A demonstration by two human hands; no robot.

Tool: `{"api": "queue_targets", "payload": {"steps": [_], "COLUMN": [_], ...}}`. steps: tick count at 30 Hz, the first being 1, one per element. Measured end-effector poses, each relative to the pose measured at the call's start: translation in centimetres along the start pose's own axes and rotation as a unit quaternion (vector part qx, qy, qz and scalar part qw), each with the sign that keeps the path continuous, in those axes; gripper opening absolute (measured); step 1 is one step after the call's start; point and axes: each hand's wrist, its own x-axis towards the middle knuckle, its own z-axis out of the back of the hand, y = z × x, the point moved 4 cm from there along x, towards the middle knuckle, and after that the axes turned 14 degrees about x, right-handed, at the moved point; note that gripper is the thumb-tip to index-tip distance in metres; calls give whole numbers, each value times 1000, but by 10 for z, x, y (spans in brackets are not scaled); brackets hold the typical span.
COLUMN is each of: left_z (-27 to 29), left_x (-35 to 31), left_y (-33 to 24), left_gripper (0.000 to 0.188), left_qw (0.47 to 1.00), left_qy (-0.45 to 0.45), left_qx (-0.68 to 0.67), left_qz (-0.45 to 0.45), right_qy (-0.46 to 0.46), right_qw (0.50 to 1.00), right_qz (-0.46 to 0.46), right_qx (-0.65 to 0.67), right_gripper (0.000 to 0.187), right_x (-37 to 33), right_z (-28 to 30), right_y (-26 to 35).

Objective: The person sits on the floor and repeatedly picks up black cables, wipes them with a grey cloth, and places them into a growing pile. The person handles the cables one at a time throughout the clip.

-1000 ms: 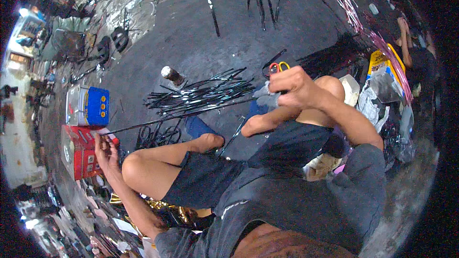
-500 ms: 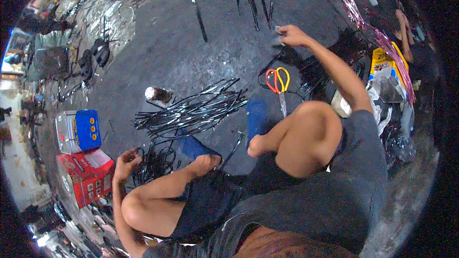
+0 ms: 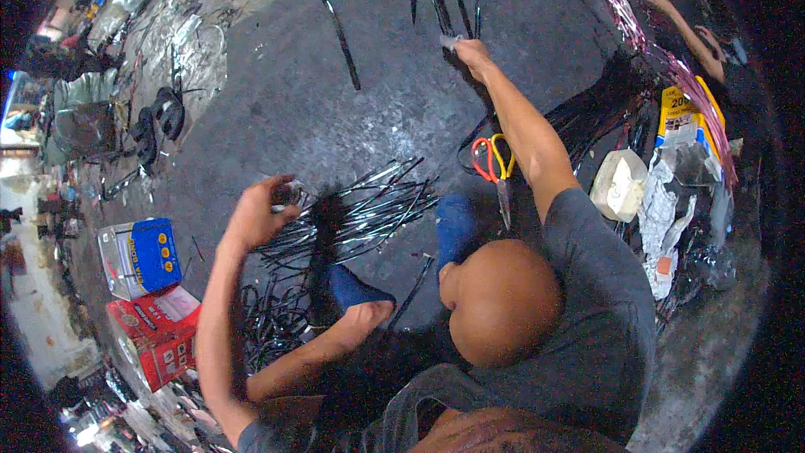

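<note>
My left hand [image 3: 262, 205] is curled around a small jar [image 3: 289, 194], mostly hidden by the fingers, beside a pile of glossy black strips [image 3: 369, 210]. My outstretched right hand [image 3: 471, 56] pinches a crumpled whitish scrap, perhaps cloth [image 3: 451, 41], at the near end of several long black strips [image 3: 439, 2] lying on the dark floor. Below my right forearm lie scissors [image 3: 495, 159] with one red and one yellow handle loop, blades pointing toward me. A looser tangle of black strips [image 3: 272, 315] sits by my left shin.
A blue and white box [image 3: 142, 256] and a red box [image 3: 155, 335] stand at left. To the right are a pale block-like object [image 3: 620, 184], a yellow bag [image 3: 681, 117], pink strands [image 3: 625, 25] and a black bundle [image 3: 608, 105]. Another person's arm [image 3: 688, 29] shows at far right.
My left hand has risen from beside the loose tangle to the jar and closed around it. My right hand has moved left with the whitish scrap, onto the strips' near end.
</note>
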Motion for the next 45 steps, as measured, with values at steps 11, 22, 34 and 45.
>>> {"api": "queue_targets", "payload": {"steps": [11, 22, 34, 45], "left_z": [-110, -148, -100, 210], "left_x": [96, 45, 26, 10], "left_y": [-201, -221, -201, -121], "left_gripper": [51, 21, 20, 13], "left_qw": [779, 778, 832, 687], "left_qy": [-207, -175, -297, -587], "left_qx": [-590, -603, -464, -421], "left_qz": [34, 24, 64, -77], "right_qy": [271, 187, 282, 261], "right_qw": [820, 774, 940, 852], "right_qz": [-22, -135, 177, 99], "right_qx": [503, 590, 75, -442], "right_gripper": [32, 38, 20, 26], "right_x": [-201, -316, -331, -384], "right_z": [19, 47, 41, 140], "right_y": [37, -18, 30, -60]}}
